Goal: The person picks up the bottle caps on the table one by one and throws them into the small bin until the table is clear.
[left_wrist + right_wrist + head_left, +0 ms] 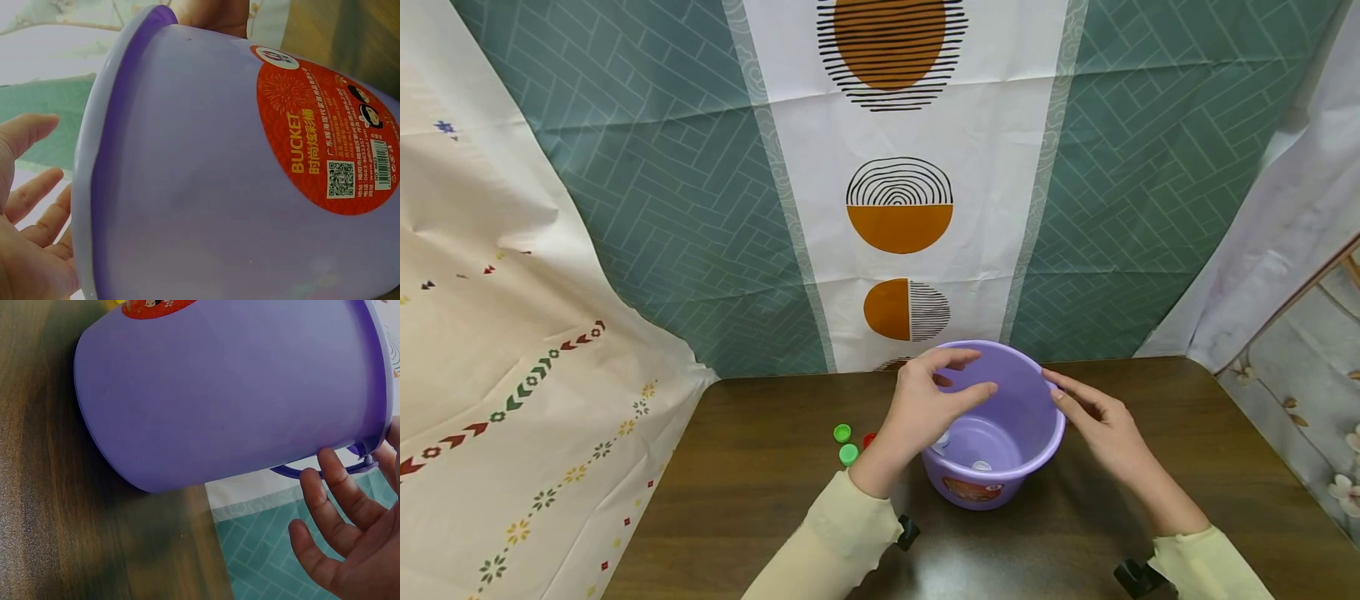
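Note:
A purple plastic bucket (973, 475) with a red label (337, 137) stands on the table, its mouth tilted toward me in the head view. My left hand (925, 400) hovers at its left rim, thumb and fingers spread apart with nothing between them. On the far side, my right hand (1101, 425) holds the right rim, thumb at the edge and fingertips against the outer wall. Beneath that hand in the right wrist view runs the purple handle (294, 472). A small whitish round piece (981, 465) lies inside the bucket, and a clear item (942, 439) is partly hidden by my left wrist.
Left of the bucket, two green caps (847, 454) and a red cap (868, 439) lie on the brown wooden table (760, 500). A green and white patterned cloth (685, 208) hangs close behind the table's back edge. Light cloths drape at both sides.

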The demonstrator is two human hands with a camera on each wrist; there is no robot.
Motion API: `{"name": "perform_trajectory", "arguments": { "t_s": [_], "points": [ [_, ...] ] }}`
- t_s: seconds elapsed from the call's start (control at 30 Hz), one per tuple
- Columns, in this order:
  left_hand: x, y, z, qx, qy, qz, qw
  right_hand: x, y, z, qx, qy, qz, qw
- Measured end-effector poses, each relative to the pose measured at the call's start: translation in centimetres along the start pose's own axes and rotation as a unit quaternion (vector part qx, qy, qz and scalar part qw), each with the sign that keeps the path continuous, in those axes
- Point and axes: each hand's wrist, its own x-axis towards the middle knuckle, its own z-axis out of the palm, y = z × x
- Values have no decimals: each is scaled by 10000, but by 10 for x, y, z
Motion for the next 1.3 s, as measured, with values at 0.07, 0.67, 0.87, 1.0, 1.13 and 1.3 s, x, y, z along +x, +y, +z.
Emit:
{"name": "perform_trajectory", "arguments": {
  "t_s": [0.07, 0.67, 0.87, 1.0, 1.13, 1.3],
  "points": [
    [-1, 1, -1, -26, 17, -24, 10000, 0, 0, 0, 29, 3, -4, 10000],
    [-23, 12, -51, -154, 622, -16, 9979, -1, -2, 0, 141, 34, 17, 9999],
    [-35, -5, -73, 30, 749, -388, 9964, 0, -1, 0, 108, 65, 27, 9999],
    [-42, -26, -85, 232, 859, -552, 9945, 0, -1, 1, 129, 65, 37, 9999],
    [-51, -60, -94, 493, 889, -735, 9921, 1, -2, 1, 67, 60, 66, 9999],
    [-63, -93, -101, 1120, 461, -872, 9888, 0, -1, 1, 25, 80, 35, 10000]
  ]
}}
